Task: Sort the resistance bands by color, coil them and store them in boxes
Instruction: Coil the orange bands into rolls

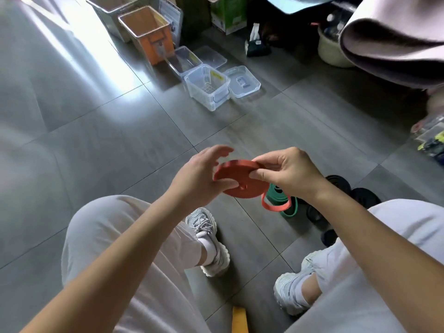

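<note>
Red band wound into a flat coil (240, 187) sits in our two hands above the grey floor tiles (120, 140), between our knees. Our left hand (204, 174) holds its left edge, thumb pressed on the face and fingers arched over the rim (their tips are blurred). Our right hand (290, 174) pinches the right edge between thumb and forefinger. Below lie a loose red loop (274, 208) on a green band (289, 212), with black coils (365, 197) just beside them. Clear boxes (206, 88) stand open well ahead
</note>
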Demonstrator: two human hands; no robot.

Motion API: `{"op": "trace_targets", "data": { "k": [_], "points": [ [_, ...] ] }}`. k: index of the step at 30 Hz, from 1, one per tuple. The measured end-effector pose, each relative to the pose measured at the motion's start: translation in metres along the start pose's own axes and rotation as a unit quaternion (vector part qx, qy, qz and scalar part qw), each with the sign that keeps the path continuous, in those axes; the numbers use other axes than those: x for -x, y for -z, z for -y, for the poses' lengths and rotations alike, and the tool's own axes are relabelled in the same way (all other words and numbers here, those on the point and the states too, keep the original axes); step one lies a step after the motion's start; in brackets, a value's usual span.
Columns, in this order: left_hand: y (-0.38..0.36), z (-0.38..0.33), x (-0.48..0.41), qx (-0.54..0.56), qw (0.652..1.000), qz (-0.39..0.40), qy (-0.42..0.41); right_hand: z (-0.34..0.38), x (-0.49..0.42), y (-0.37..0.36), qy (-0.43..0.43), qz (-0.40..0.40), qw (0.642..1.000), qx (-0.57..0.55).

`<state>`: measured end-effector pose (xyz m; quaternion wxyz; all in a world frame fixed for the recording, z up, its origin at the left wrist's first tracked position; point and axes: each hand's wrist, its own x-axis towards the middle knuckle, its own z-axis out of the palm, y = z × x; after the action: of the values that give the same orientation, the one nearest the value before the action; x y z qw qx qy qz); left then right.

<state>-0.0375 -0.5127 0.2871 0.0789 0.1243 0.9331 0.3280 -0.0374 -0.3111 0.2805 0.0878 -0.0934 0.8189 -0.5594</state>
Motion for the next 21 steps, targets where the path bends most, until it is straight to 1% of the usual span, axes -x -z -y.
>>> {"op": "trace_targets", "data": {
  "k": [1,3,6,8,10,12,14,19,21],
  "points": [
    [0.001,-0.005,-0.003,-0.065,0.997,0.007,-0.029,0.001,0.0,-0.001,0.004,0.002,1.0,0.018],
    [0.004,-0.019,-0.007,-0.123,0.991,0.008,-0.05,0.005,0.0,-0.003,0.009,0.0,1.0,0.022],
    [0.005,-0.023,-0.013,-0.092,0.994,-0.025,-0.049,0.008,-0.002,0.001,0.007,-0.013,1.0,-0.011],
    [0.005,-0.017,-0.015,-0.028,0.999,-0.031,-0.022,0.006,-0.002,0.007,-0.001,-0.022,0.999,-0.03],
    [0.004,-0.013,-0.013,0.096,0.995,-0.032,0.025,0.004,-0.002,0.011,-0.006,-0.028,0.998,-0.047],
    [0.003,-0.015,-0.01,0.208,0.975,-0.046,0.065,0.004,-0.001,0.014,-0.009,-0.035,0.997,-0.072],
    [0.001,-0.016,-0.007,0.291,0.951,-0.056,0.084,0.004,0.0,0.015,-0.006,-0.048,0.995,-0.087],
    [-0.002,-0.011,0.002,0.422,0.897,-0.087,0.102,-0.002,0.004,0.014,-0.009,-0.068,0.99,-0.121],
    [-0.004,-0.009,0.006,0.469,0.871,-0.085,0.12,-0.003,0.006,0.012,-0.017,-0.076,0.987,-0.138]
  ]
}}
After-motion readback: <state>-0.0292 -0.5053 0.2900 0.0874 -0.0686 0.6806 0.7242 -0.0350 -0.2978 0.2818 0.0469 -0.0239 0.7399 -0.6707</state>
